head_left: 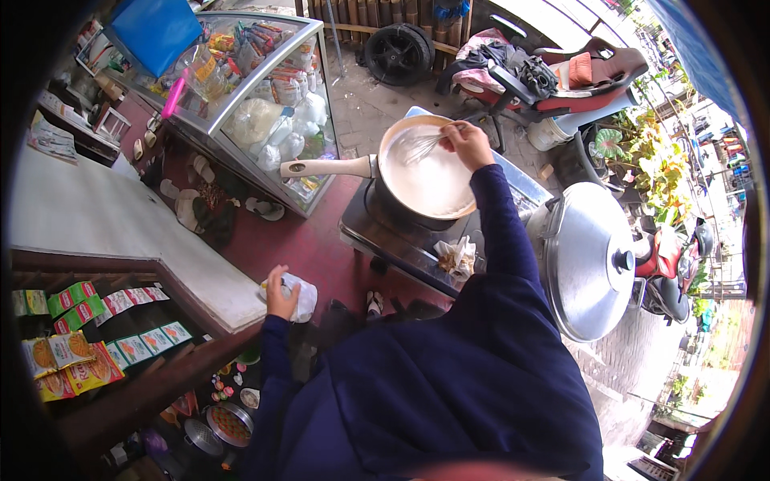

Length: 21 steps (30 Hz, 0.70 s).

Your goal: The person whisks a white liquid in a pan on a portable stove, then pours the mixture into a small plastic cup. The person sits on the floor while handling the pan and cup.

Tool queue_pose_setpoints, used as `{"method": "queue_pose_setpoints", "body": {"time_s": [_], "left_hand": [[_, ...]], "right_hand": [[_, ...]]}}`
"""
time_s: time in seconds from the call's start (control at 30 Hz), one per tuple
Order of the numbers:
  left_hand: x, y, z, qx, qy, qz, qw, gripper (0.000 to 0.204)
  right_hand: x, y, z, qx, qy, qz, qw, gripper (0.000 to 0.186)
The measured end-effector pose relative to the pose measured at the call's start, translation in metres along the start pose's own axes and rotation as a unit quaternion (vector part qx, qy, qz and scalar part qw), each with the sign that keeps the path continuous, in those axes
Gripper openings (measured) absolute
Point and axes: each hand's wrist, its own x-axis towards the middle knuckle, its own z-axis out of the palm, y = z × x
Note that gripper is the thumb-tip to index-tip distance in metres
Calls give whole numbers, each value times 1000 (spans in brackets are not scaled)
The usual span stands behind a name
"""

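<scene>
The person's right hand [465, 146], raised over the far side of a pan [399, 205], has its fingers closed on a whisk [417, 148], whose wires point down and to the left; whether their tips dip below the surface cannot be told. The pan holds a pale, creamy liquid [433, 188], sits on a stove [377, 228], and sends its light-coloured handle [330, 167] out to the left. The left hand [281, 298] hangs lower, well apart from the pan, with its fingers partly bent against a white bundle [305, 300]; it cannot be told how firmly they grip it, if at all. A crumpled white and brown cloth [457, 258] lies on the near part of the stove. Just to the right stands a big silver pot [585, 256] with its lid on. Beyond the handle, a glass case [265, 78] is full of bags and packets, and farther back a red chair [565, 104] stands piled with clothes
</scene>
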Motion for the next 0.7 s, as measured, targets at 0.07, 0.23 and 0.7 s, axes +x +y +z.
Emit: {"method": "queue_pose_setpoints", "body": {"time_s": [0.07,0.23,0.7], "left_hand": [[-46,-19,12,29,-84,-21,996,47],[-129,-34,28,-2,-128,-117,985,43],[-141,-27,26,-42,-99,-152,983,36]], "right_hand": [[3,2,0,-165,-42,29,985,23],[12,4,-4,-291,213,-18,932,25],[-10,8,-18,-238,77,-28,968,21]]}}
